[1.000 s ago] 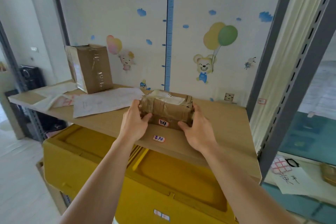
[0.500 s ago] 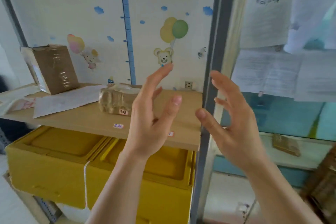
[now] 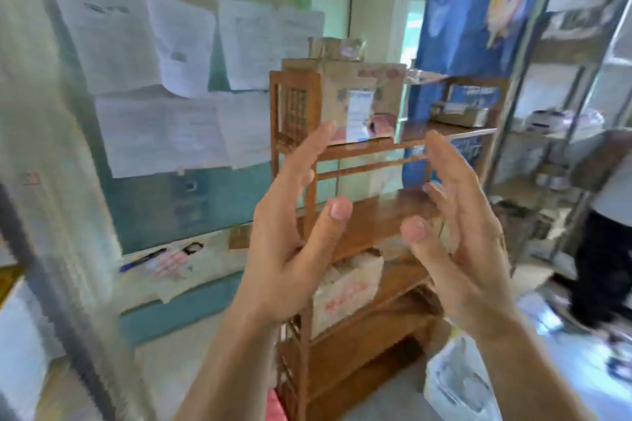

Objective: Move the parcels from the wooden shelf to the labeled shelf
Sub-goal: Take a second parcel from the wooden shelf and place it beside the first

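Left hand (image 3: 294, 236) raised, empty, palm turned inward, fingers spread and loose. Beyond and left of it, blurred papers (image 3: 164, 79) pinned to a teal wall. Directly behind both palms, wooden shelf (image 3: 372, 225), several tiers. On the top tier, above the left fingertips, a tall cardboard parcel (image 3: 355, 102) with a white label, upright against the shelf's lattice end panel; a smaller taped parcel (image 3: 337, 46) stacked on top of it. Below the left wrist, on a lower tier, a cardboard box with red print (image 3: 345, 290), partly hidden by the hand. Right hand (image 3: 468, 243) likewise empty, open, palm facing the left one, nothing between them. Above and right of it, at the far end of the top tier, a flat parcel (image 3: 461, 111), too blurred to describe further. Farther right, a metal rack (image 3: 561, 85) and a person's dark trouser leg (image 3: 602, 270) close to the walkway; below the right forearm, a white plastic bag (image 3: 455, 383) on the floor. Labeled shelf out of view. Probably the reach for the next parcel. Risks from here: pulling the tall parcel out and toppling the small one resting on top; catching knuckles on the shelf's front rail; stepping on the floor bag or bumping the bystander while turning with a load, given how smeared the view is from quick head motion.
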Demonstrator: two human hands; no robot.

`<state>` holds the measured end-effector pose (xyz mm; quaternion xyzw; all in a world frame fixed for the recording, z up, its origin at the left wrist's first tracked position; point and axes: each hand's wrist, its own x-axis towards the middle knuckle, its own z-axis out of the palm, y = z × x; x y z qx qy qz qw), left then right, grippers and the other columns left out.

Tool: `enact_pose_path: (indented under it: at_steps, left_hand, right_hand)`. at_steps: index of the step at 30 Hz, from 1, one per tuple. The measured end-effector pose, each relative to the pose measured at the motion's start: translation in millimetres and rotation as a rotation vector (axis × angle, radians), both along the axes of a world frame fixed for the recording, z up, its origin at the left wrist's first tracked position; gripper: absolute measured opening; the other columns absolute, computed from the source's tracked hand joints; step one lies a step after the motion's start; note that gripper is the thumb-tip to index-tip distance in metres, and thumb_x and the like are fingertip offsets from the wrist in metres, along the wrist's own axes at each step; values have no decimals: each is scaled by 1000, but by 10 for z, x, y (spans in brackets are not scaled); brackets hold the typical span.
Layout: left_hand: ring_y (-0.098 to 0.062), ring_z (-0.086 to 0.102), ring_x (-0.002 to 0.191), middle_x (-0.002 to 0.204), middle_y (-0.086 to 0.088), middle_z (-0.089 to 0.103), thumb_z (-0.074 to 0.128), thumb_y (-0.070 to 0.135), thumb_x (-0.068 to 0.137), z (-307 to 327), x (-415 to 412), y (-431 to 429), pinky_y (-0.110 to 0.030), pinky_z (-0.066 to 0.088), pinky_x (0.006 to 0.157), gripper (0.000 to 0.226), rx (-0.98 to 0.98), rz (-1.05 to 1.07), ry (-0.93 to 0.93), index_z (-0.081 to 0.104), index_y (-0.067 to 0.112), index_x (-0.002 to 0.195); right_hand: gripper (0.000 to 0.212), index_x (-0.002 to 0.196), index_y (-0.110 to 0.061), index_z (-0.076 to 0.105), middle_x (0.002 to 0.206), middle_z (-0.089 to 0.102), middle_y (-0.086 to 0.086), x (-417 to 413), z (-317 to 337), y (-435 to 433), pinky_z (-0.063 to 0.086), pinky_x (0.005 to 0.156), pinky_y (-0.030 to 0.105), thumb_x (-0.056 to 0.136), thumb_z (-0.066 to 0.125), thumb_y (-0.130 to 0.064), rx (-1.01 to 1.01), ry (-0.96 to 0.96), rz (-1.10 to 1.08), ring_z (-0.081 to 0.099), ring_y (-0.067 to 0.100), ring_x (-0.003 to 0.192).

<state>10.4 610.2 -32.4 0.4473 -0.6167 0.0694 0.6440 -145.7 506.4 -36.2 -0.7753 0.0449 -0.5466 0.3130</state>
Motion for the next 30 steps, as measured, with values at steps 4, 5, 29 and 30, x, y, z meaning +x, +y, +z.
enact_pose_path:
  at_steps: [4, 5, 29, 30]
  left_hand:
    - [-10, 41, 152, 164, 4, 46, 51, 28, 100, 71, -573, -804, -47, 40, 119, 60, 34, -112, -31, 41, 11, 156]
    - [-9, 40, 152, 164, 4, 45, 51, 29, 100, 80, -669, -970, -47, 40, 119, 61, 45, -138, -23, 41, 10, 157]
    - [7, 37, 149, 162, 23, 43, 54, 38, 100, 87, -287, -5727, -18, 33, 116, 56, 177, -224, 10, 37, 40, 154]
    - [7, 37, 149, 161, 25, 42, 54, 40, 100, 86, -270, -5898, -17, 33, 115, 57, 195, -213, -1, 36, 42, 154]
  right_hand:
    - [90, 159, -9, 29, 150, 45, -38, -645, 94, -502, 32, 120, 48, 91, 60, -59, -16, -10, -167, 44, -8, 141]
    - [88, 158, -8, 30, 149, 47, -36, -746, 97, -622, 34, 119, 49, 91, 62, -55, -16, -10, -194, 46, -8, 140]
    - [78, 157, -24, 36, 158, 45, -17, -488, 15, -5067, 39, 118, 43, 87, 62, -45, 79, 75, -464, 39, 1, 147]
    - [78, 157, -25, 36, 158, 45, -18, -471, 14, -5260, 39, 118, 41, 87, 61, -46, 85, 78, -464, 39, -1, 147]
